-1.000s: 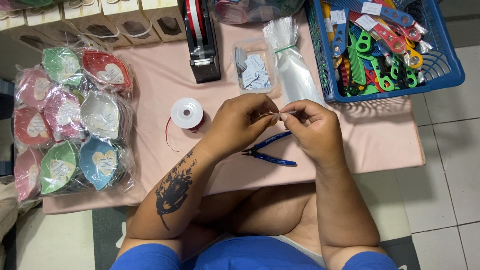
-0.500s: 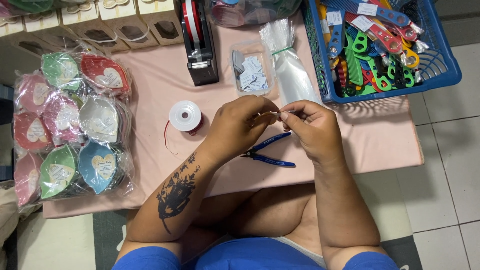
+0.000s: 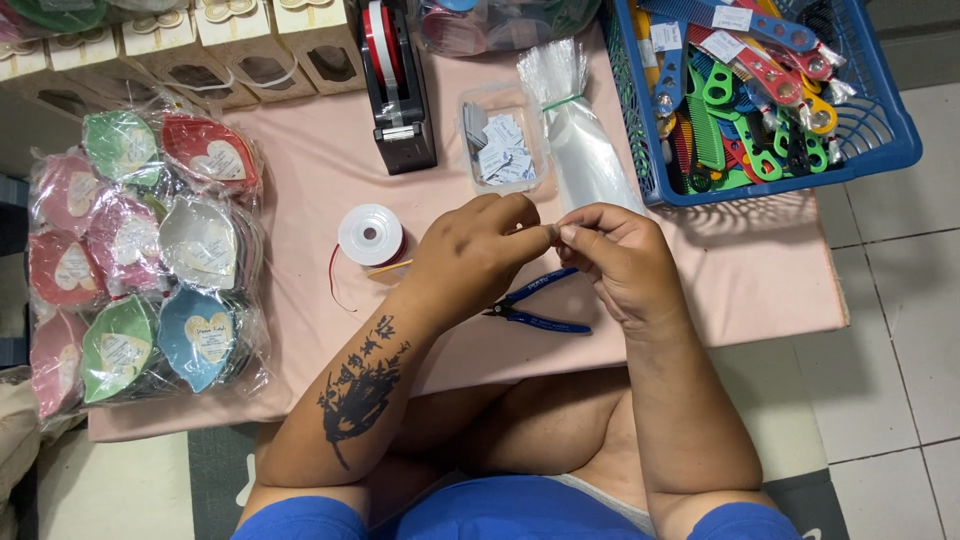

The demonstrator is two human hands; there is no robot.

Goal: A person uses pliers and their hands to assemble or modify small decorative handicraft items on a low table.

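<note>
Both hands up over the pink tablecloth (image 3: 320,170), fingertips meeting. My left hand (image 3: 470,255) and right hand (image 3: 620,262) are pinched together on one tiny piece (image 3: 553,231) at the point where thumbs and forefingers touch. It's nearly all hidden by the fingers, so I can't tell what it is, which way it points or how its long axis runs. Both hands equally near it, one on each side, left-right across me.

A thin yellowish stick (image 3: 388,267) pokes out from under my left hand toward the ribbon spool (image 3: 370,234), long axis roughly left-right, slightly tilted; can't tell if the left hand holds it.

Blue-handled pliers (image 3: 535,303) lie on the cloth right below the pinch, between the wrists, nose to my left, handles splayed to the right. Right hand is nearer the handles.

Around: black tape dispenser (image 3: 395,90), clear box of small tags (image 3: 503,145), bundle of clear bags (image 3: 580,140), blue basket (image 3: 880,150) of coloured combs at right, bagged heart-shaped favours (image 3: 150,250) at left
</note>
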